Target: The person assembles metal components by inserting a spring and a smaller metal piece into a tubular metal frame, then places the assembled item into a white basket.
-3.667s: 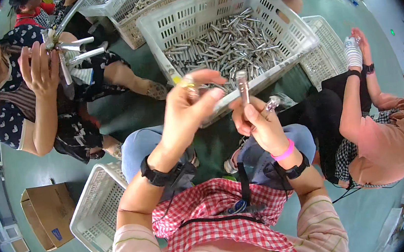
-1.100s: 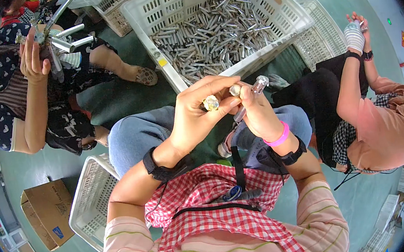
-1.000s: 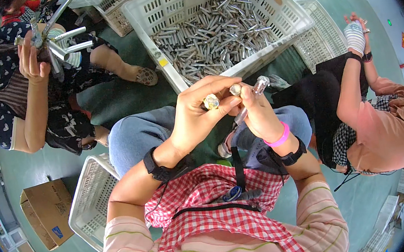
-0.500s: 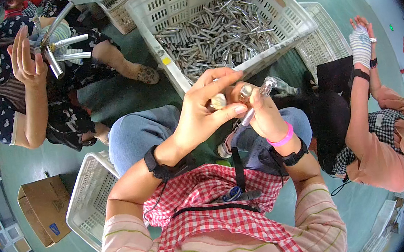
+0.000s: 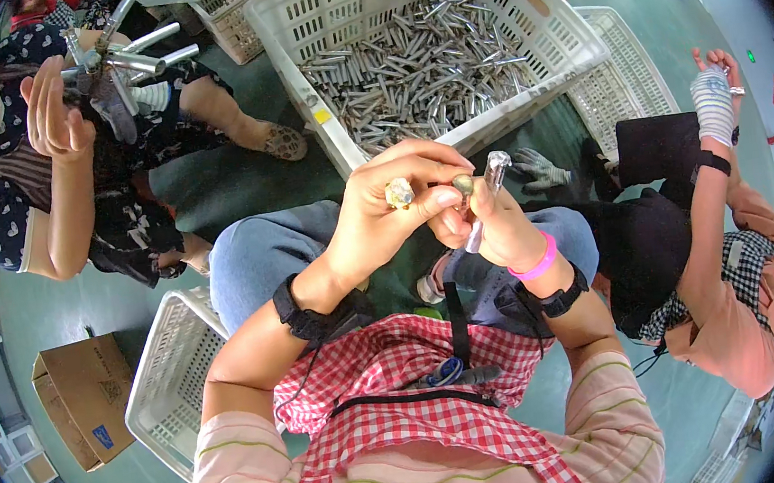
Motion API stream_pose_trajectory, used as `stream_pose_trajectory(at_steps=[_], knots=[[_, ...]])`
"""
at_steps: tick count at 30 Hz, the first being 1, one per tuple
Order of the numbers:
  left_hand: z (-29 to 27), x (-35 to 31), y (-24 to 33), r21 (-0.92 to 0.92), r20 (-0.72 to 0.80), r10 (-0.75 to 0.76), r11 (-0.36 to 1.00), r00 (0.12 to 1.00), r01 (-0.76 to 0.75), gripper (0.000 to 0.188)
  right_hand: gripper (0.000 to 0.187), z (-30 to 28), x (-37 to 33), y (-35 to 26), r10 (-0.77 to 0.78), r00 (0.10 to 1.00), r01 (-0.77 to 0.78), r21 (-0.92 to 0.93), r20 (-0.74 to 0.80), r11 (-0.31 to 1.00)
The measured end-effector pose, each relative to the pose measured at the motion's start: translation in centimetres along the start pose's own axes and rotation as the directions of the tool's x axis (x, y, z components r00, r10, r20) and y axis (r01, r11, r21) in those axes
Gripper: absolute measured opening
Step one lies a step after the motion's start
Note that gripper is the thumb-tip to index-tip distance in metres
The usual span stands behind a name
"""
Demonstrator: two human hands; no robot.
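My left hand is closed, thumb and index finger pinching a small piece with a dull brownish round end. A second piece with a pale, glinting end is tucked among its curled fingers. My right hand meets it, fingers wrapped round a shiny silver tube that stands up tilted between thumb and fingers. The tube's upper end looks crumpled and foil-like; its lower end pokes out under the thumb. Both hands are above my lap, fingertips nearly touching. The tube's middle is hidden by my fingers.
Just beyond my hands stands a white slotted crate full of short silver tubes. Another white crate and a cardboard box are at left. Co-workers sit at left and right; one person's hand is beside a tube bundle.
The silver tube in my right hand has turned more upright and shifted slightly left. My left fingers have closed further on the small piece. The left co-worker's tube bundle has turned.
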State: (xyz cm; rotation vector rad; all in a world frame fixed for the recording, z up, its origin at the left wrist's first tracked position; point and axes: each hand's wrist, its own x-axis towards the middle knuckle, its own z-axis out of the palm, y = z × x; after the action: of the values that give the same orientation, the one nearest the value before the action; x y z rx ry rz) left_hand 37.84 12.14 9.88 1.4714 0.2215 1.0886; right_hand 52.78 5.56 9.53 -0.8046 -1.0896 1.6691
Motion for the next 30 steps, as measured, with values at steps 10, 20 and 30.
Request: stream_pose_trajectory(at_steps=[10, 20, 30], knots=[[0.2, -0.2, 0.1, 0.004, 0.026, -0.093, 0.996, 0.995, 0.093, 0.014, 0.057, 0.0, 0.2, 0.2, 0.141, 0.964, -0.219, 0.367, 0.227, 0.904], [0.5, -0.1, 0.2, -0.051, -0.016, -0.121, 0.991, 0.992, 0.12, 0.014, 0.058, 0.4, 0.2, -0.4, 0.136, 0.98, -0.177, 0.333, 0.143, 0.926], [0.6, -0.3, 0.6, 0.261, -0.083, 0.024, 0.965, 0.996, -0.001, 0.033, 0.045, -0.7, 0.1, 0.0, 0.02, 0.999, -0.02, 0.01, 0.038, 1.0]])
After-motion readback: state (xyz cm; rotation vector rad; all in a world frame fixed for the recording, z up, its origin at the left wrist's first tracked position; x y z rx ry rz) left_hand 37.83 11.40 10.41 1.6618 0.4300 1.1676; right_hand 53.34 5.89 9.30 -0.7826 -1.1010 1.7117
